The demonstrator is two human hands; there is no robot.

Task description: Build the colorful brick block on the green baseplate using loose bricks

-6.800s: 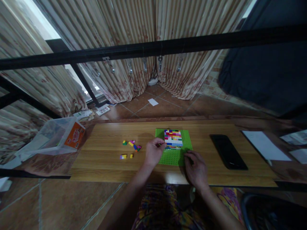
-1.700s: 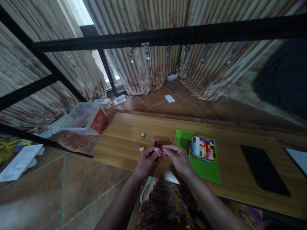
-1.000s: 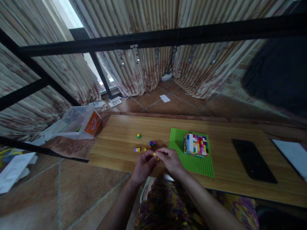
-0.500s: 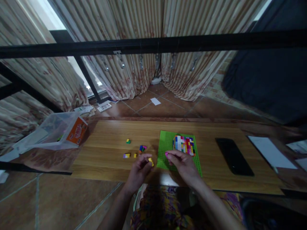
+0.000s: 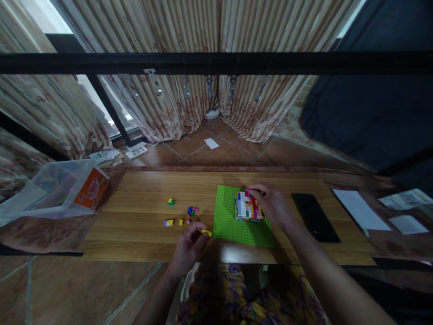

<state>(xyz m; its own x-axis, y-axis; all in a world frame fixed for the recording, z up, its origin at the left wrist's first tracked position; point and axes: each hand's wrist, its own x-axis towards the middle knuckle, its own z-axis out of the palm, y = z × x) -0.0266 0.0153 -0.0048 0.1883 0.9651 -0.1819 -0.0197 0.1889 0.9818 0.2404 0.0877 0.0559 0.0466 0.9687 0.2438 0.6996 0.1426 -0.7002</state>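
Observation:
My right hand [image 5: 270,201] pinches a pink brick [image 5: 249,190] at the far edge of a block of many-coloured bricks [image 5: 246,206]. That block stands on a green baseplate [image 5: 225,221]; its far right corner is hidden behind my fingers. Left of the plate's near corner, my left hand [image 5: 189,243] is closed on a yellow brick [image 5: 206,232], held just above the table. Beyond that hand lie a small cluster of blue, green and pink bricks [image 5: 191,211], a yellow brick [image 5: 181,222], a purple-and-yellow piece [image 5: 168,223] and a yellow-and-green piece [image 5: 171,201].
A black phone-like slab [image 5: 315,217] lies on the wooden table [image 5: 142,189], right of the plate. White paper [image 5: 360,209] rests farther right. A clear plastic bin [image 5: 50,180] with an orange label stands at the left. A black metal bar [image 5: 203,63] crosses in front of the curtains.
My right hand has moved away from me with the pink brick, from over the near part of the plate to the block's far edge. My left hand still holds the yellow brick.

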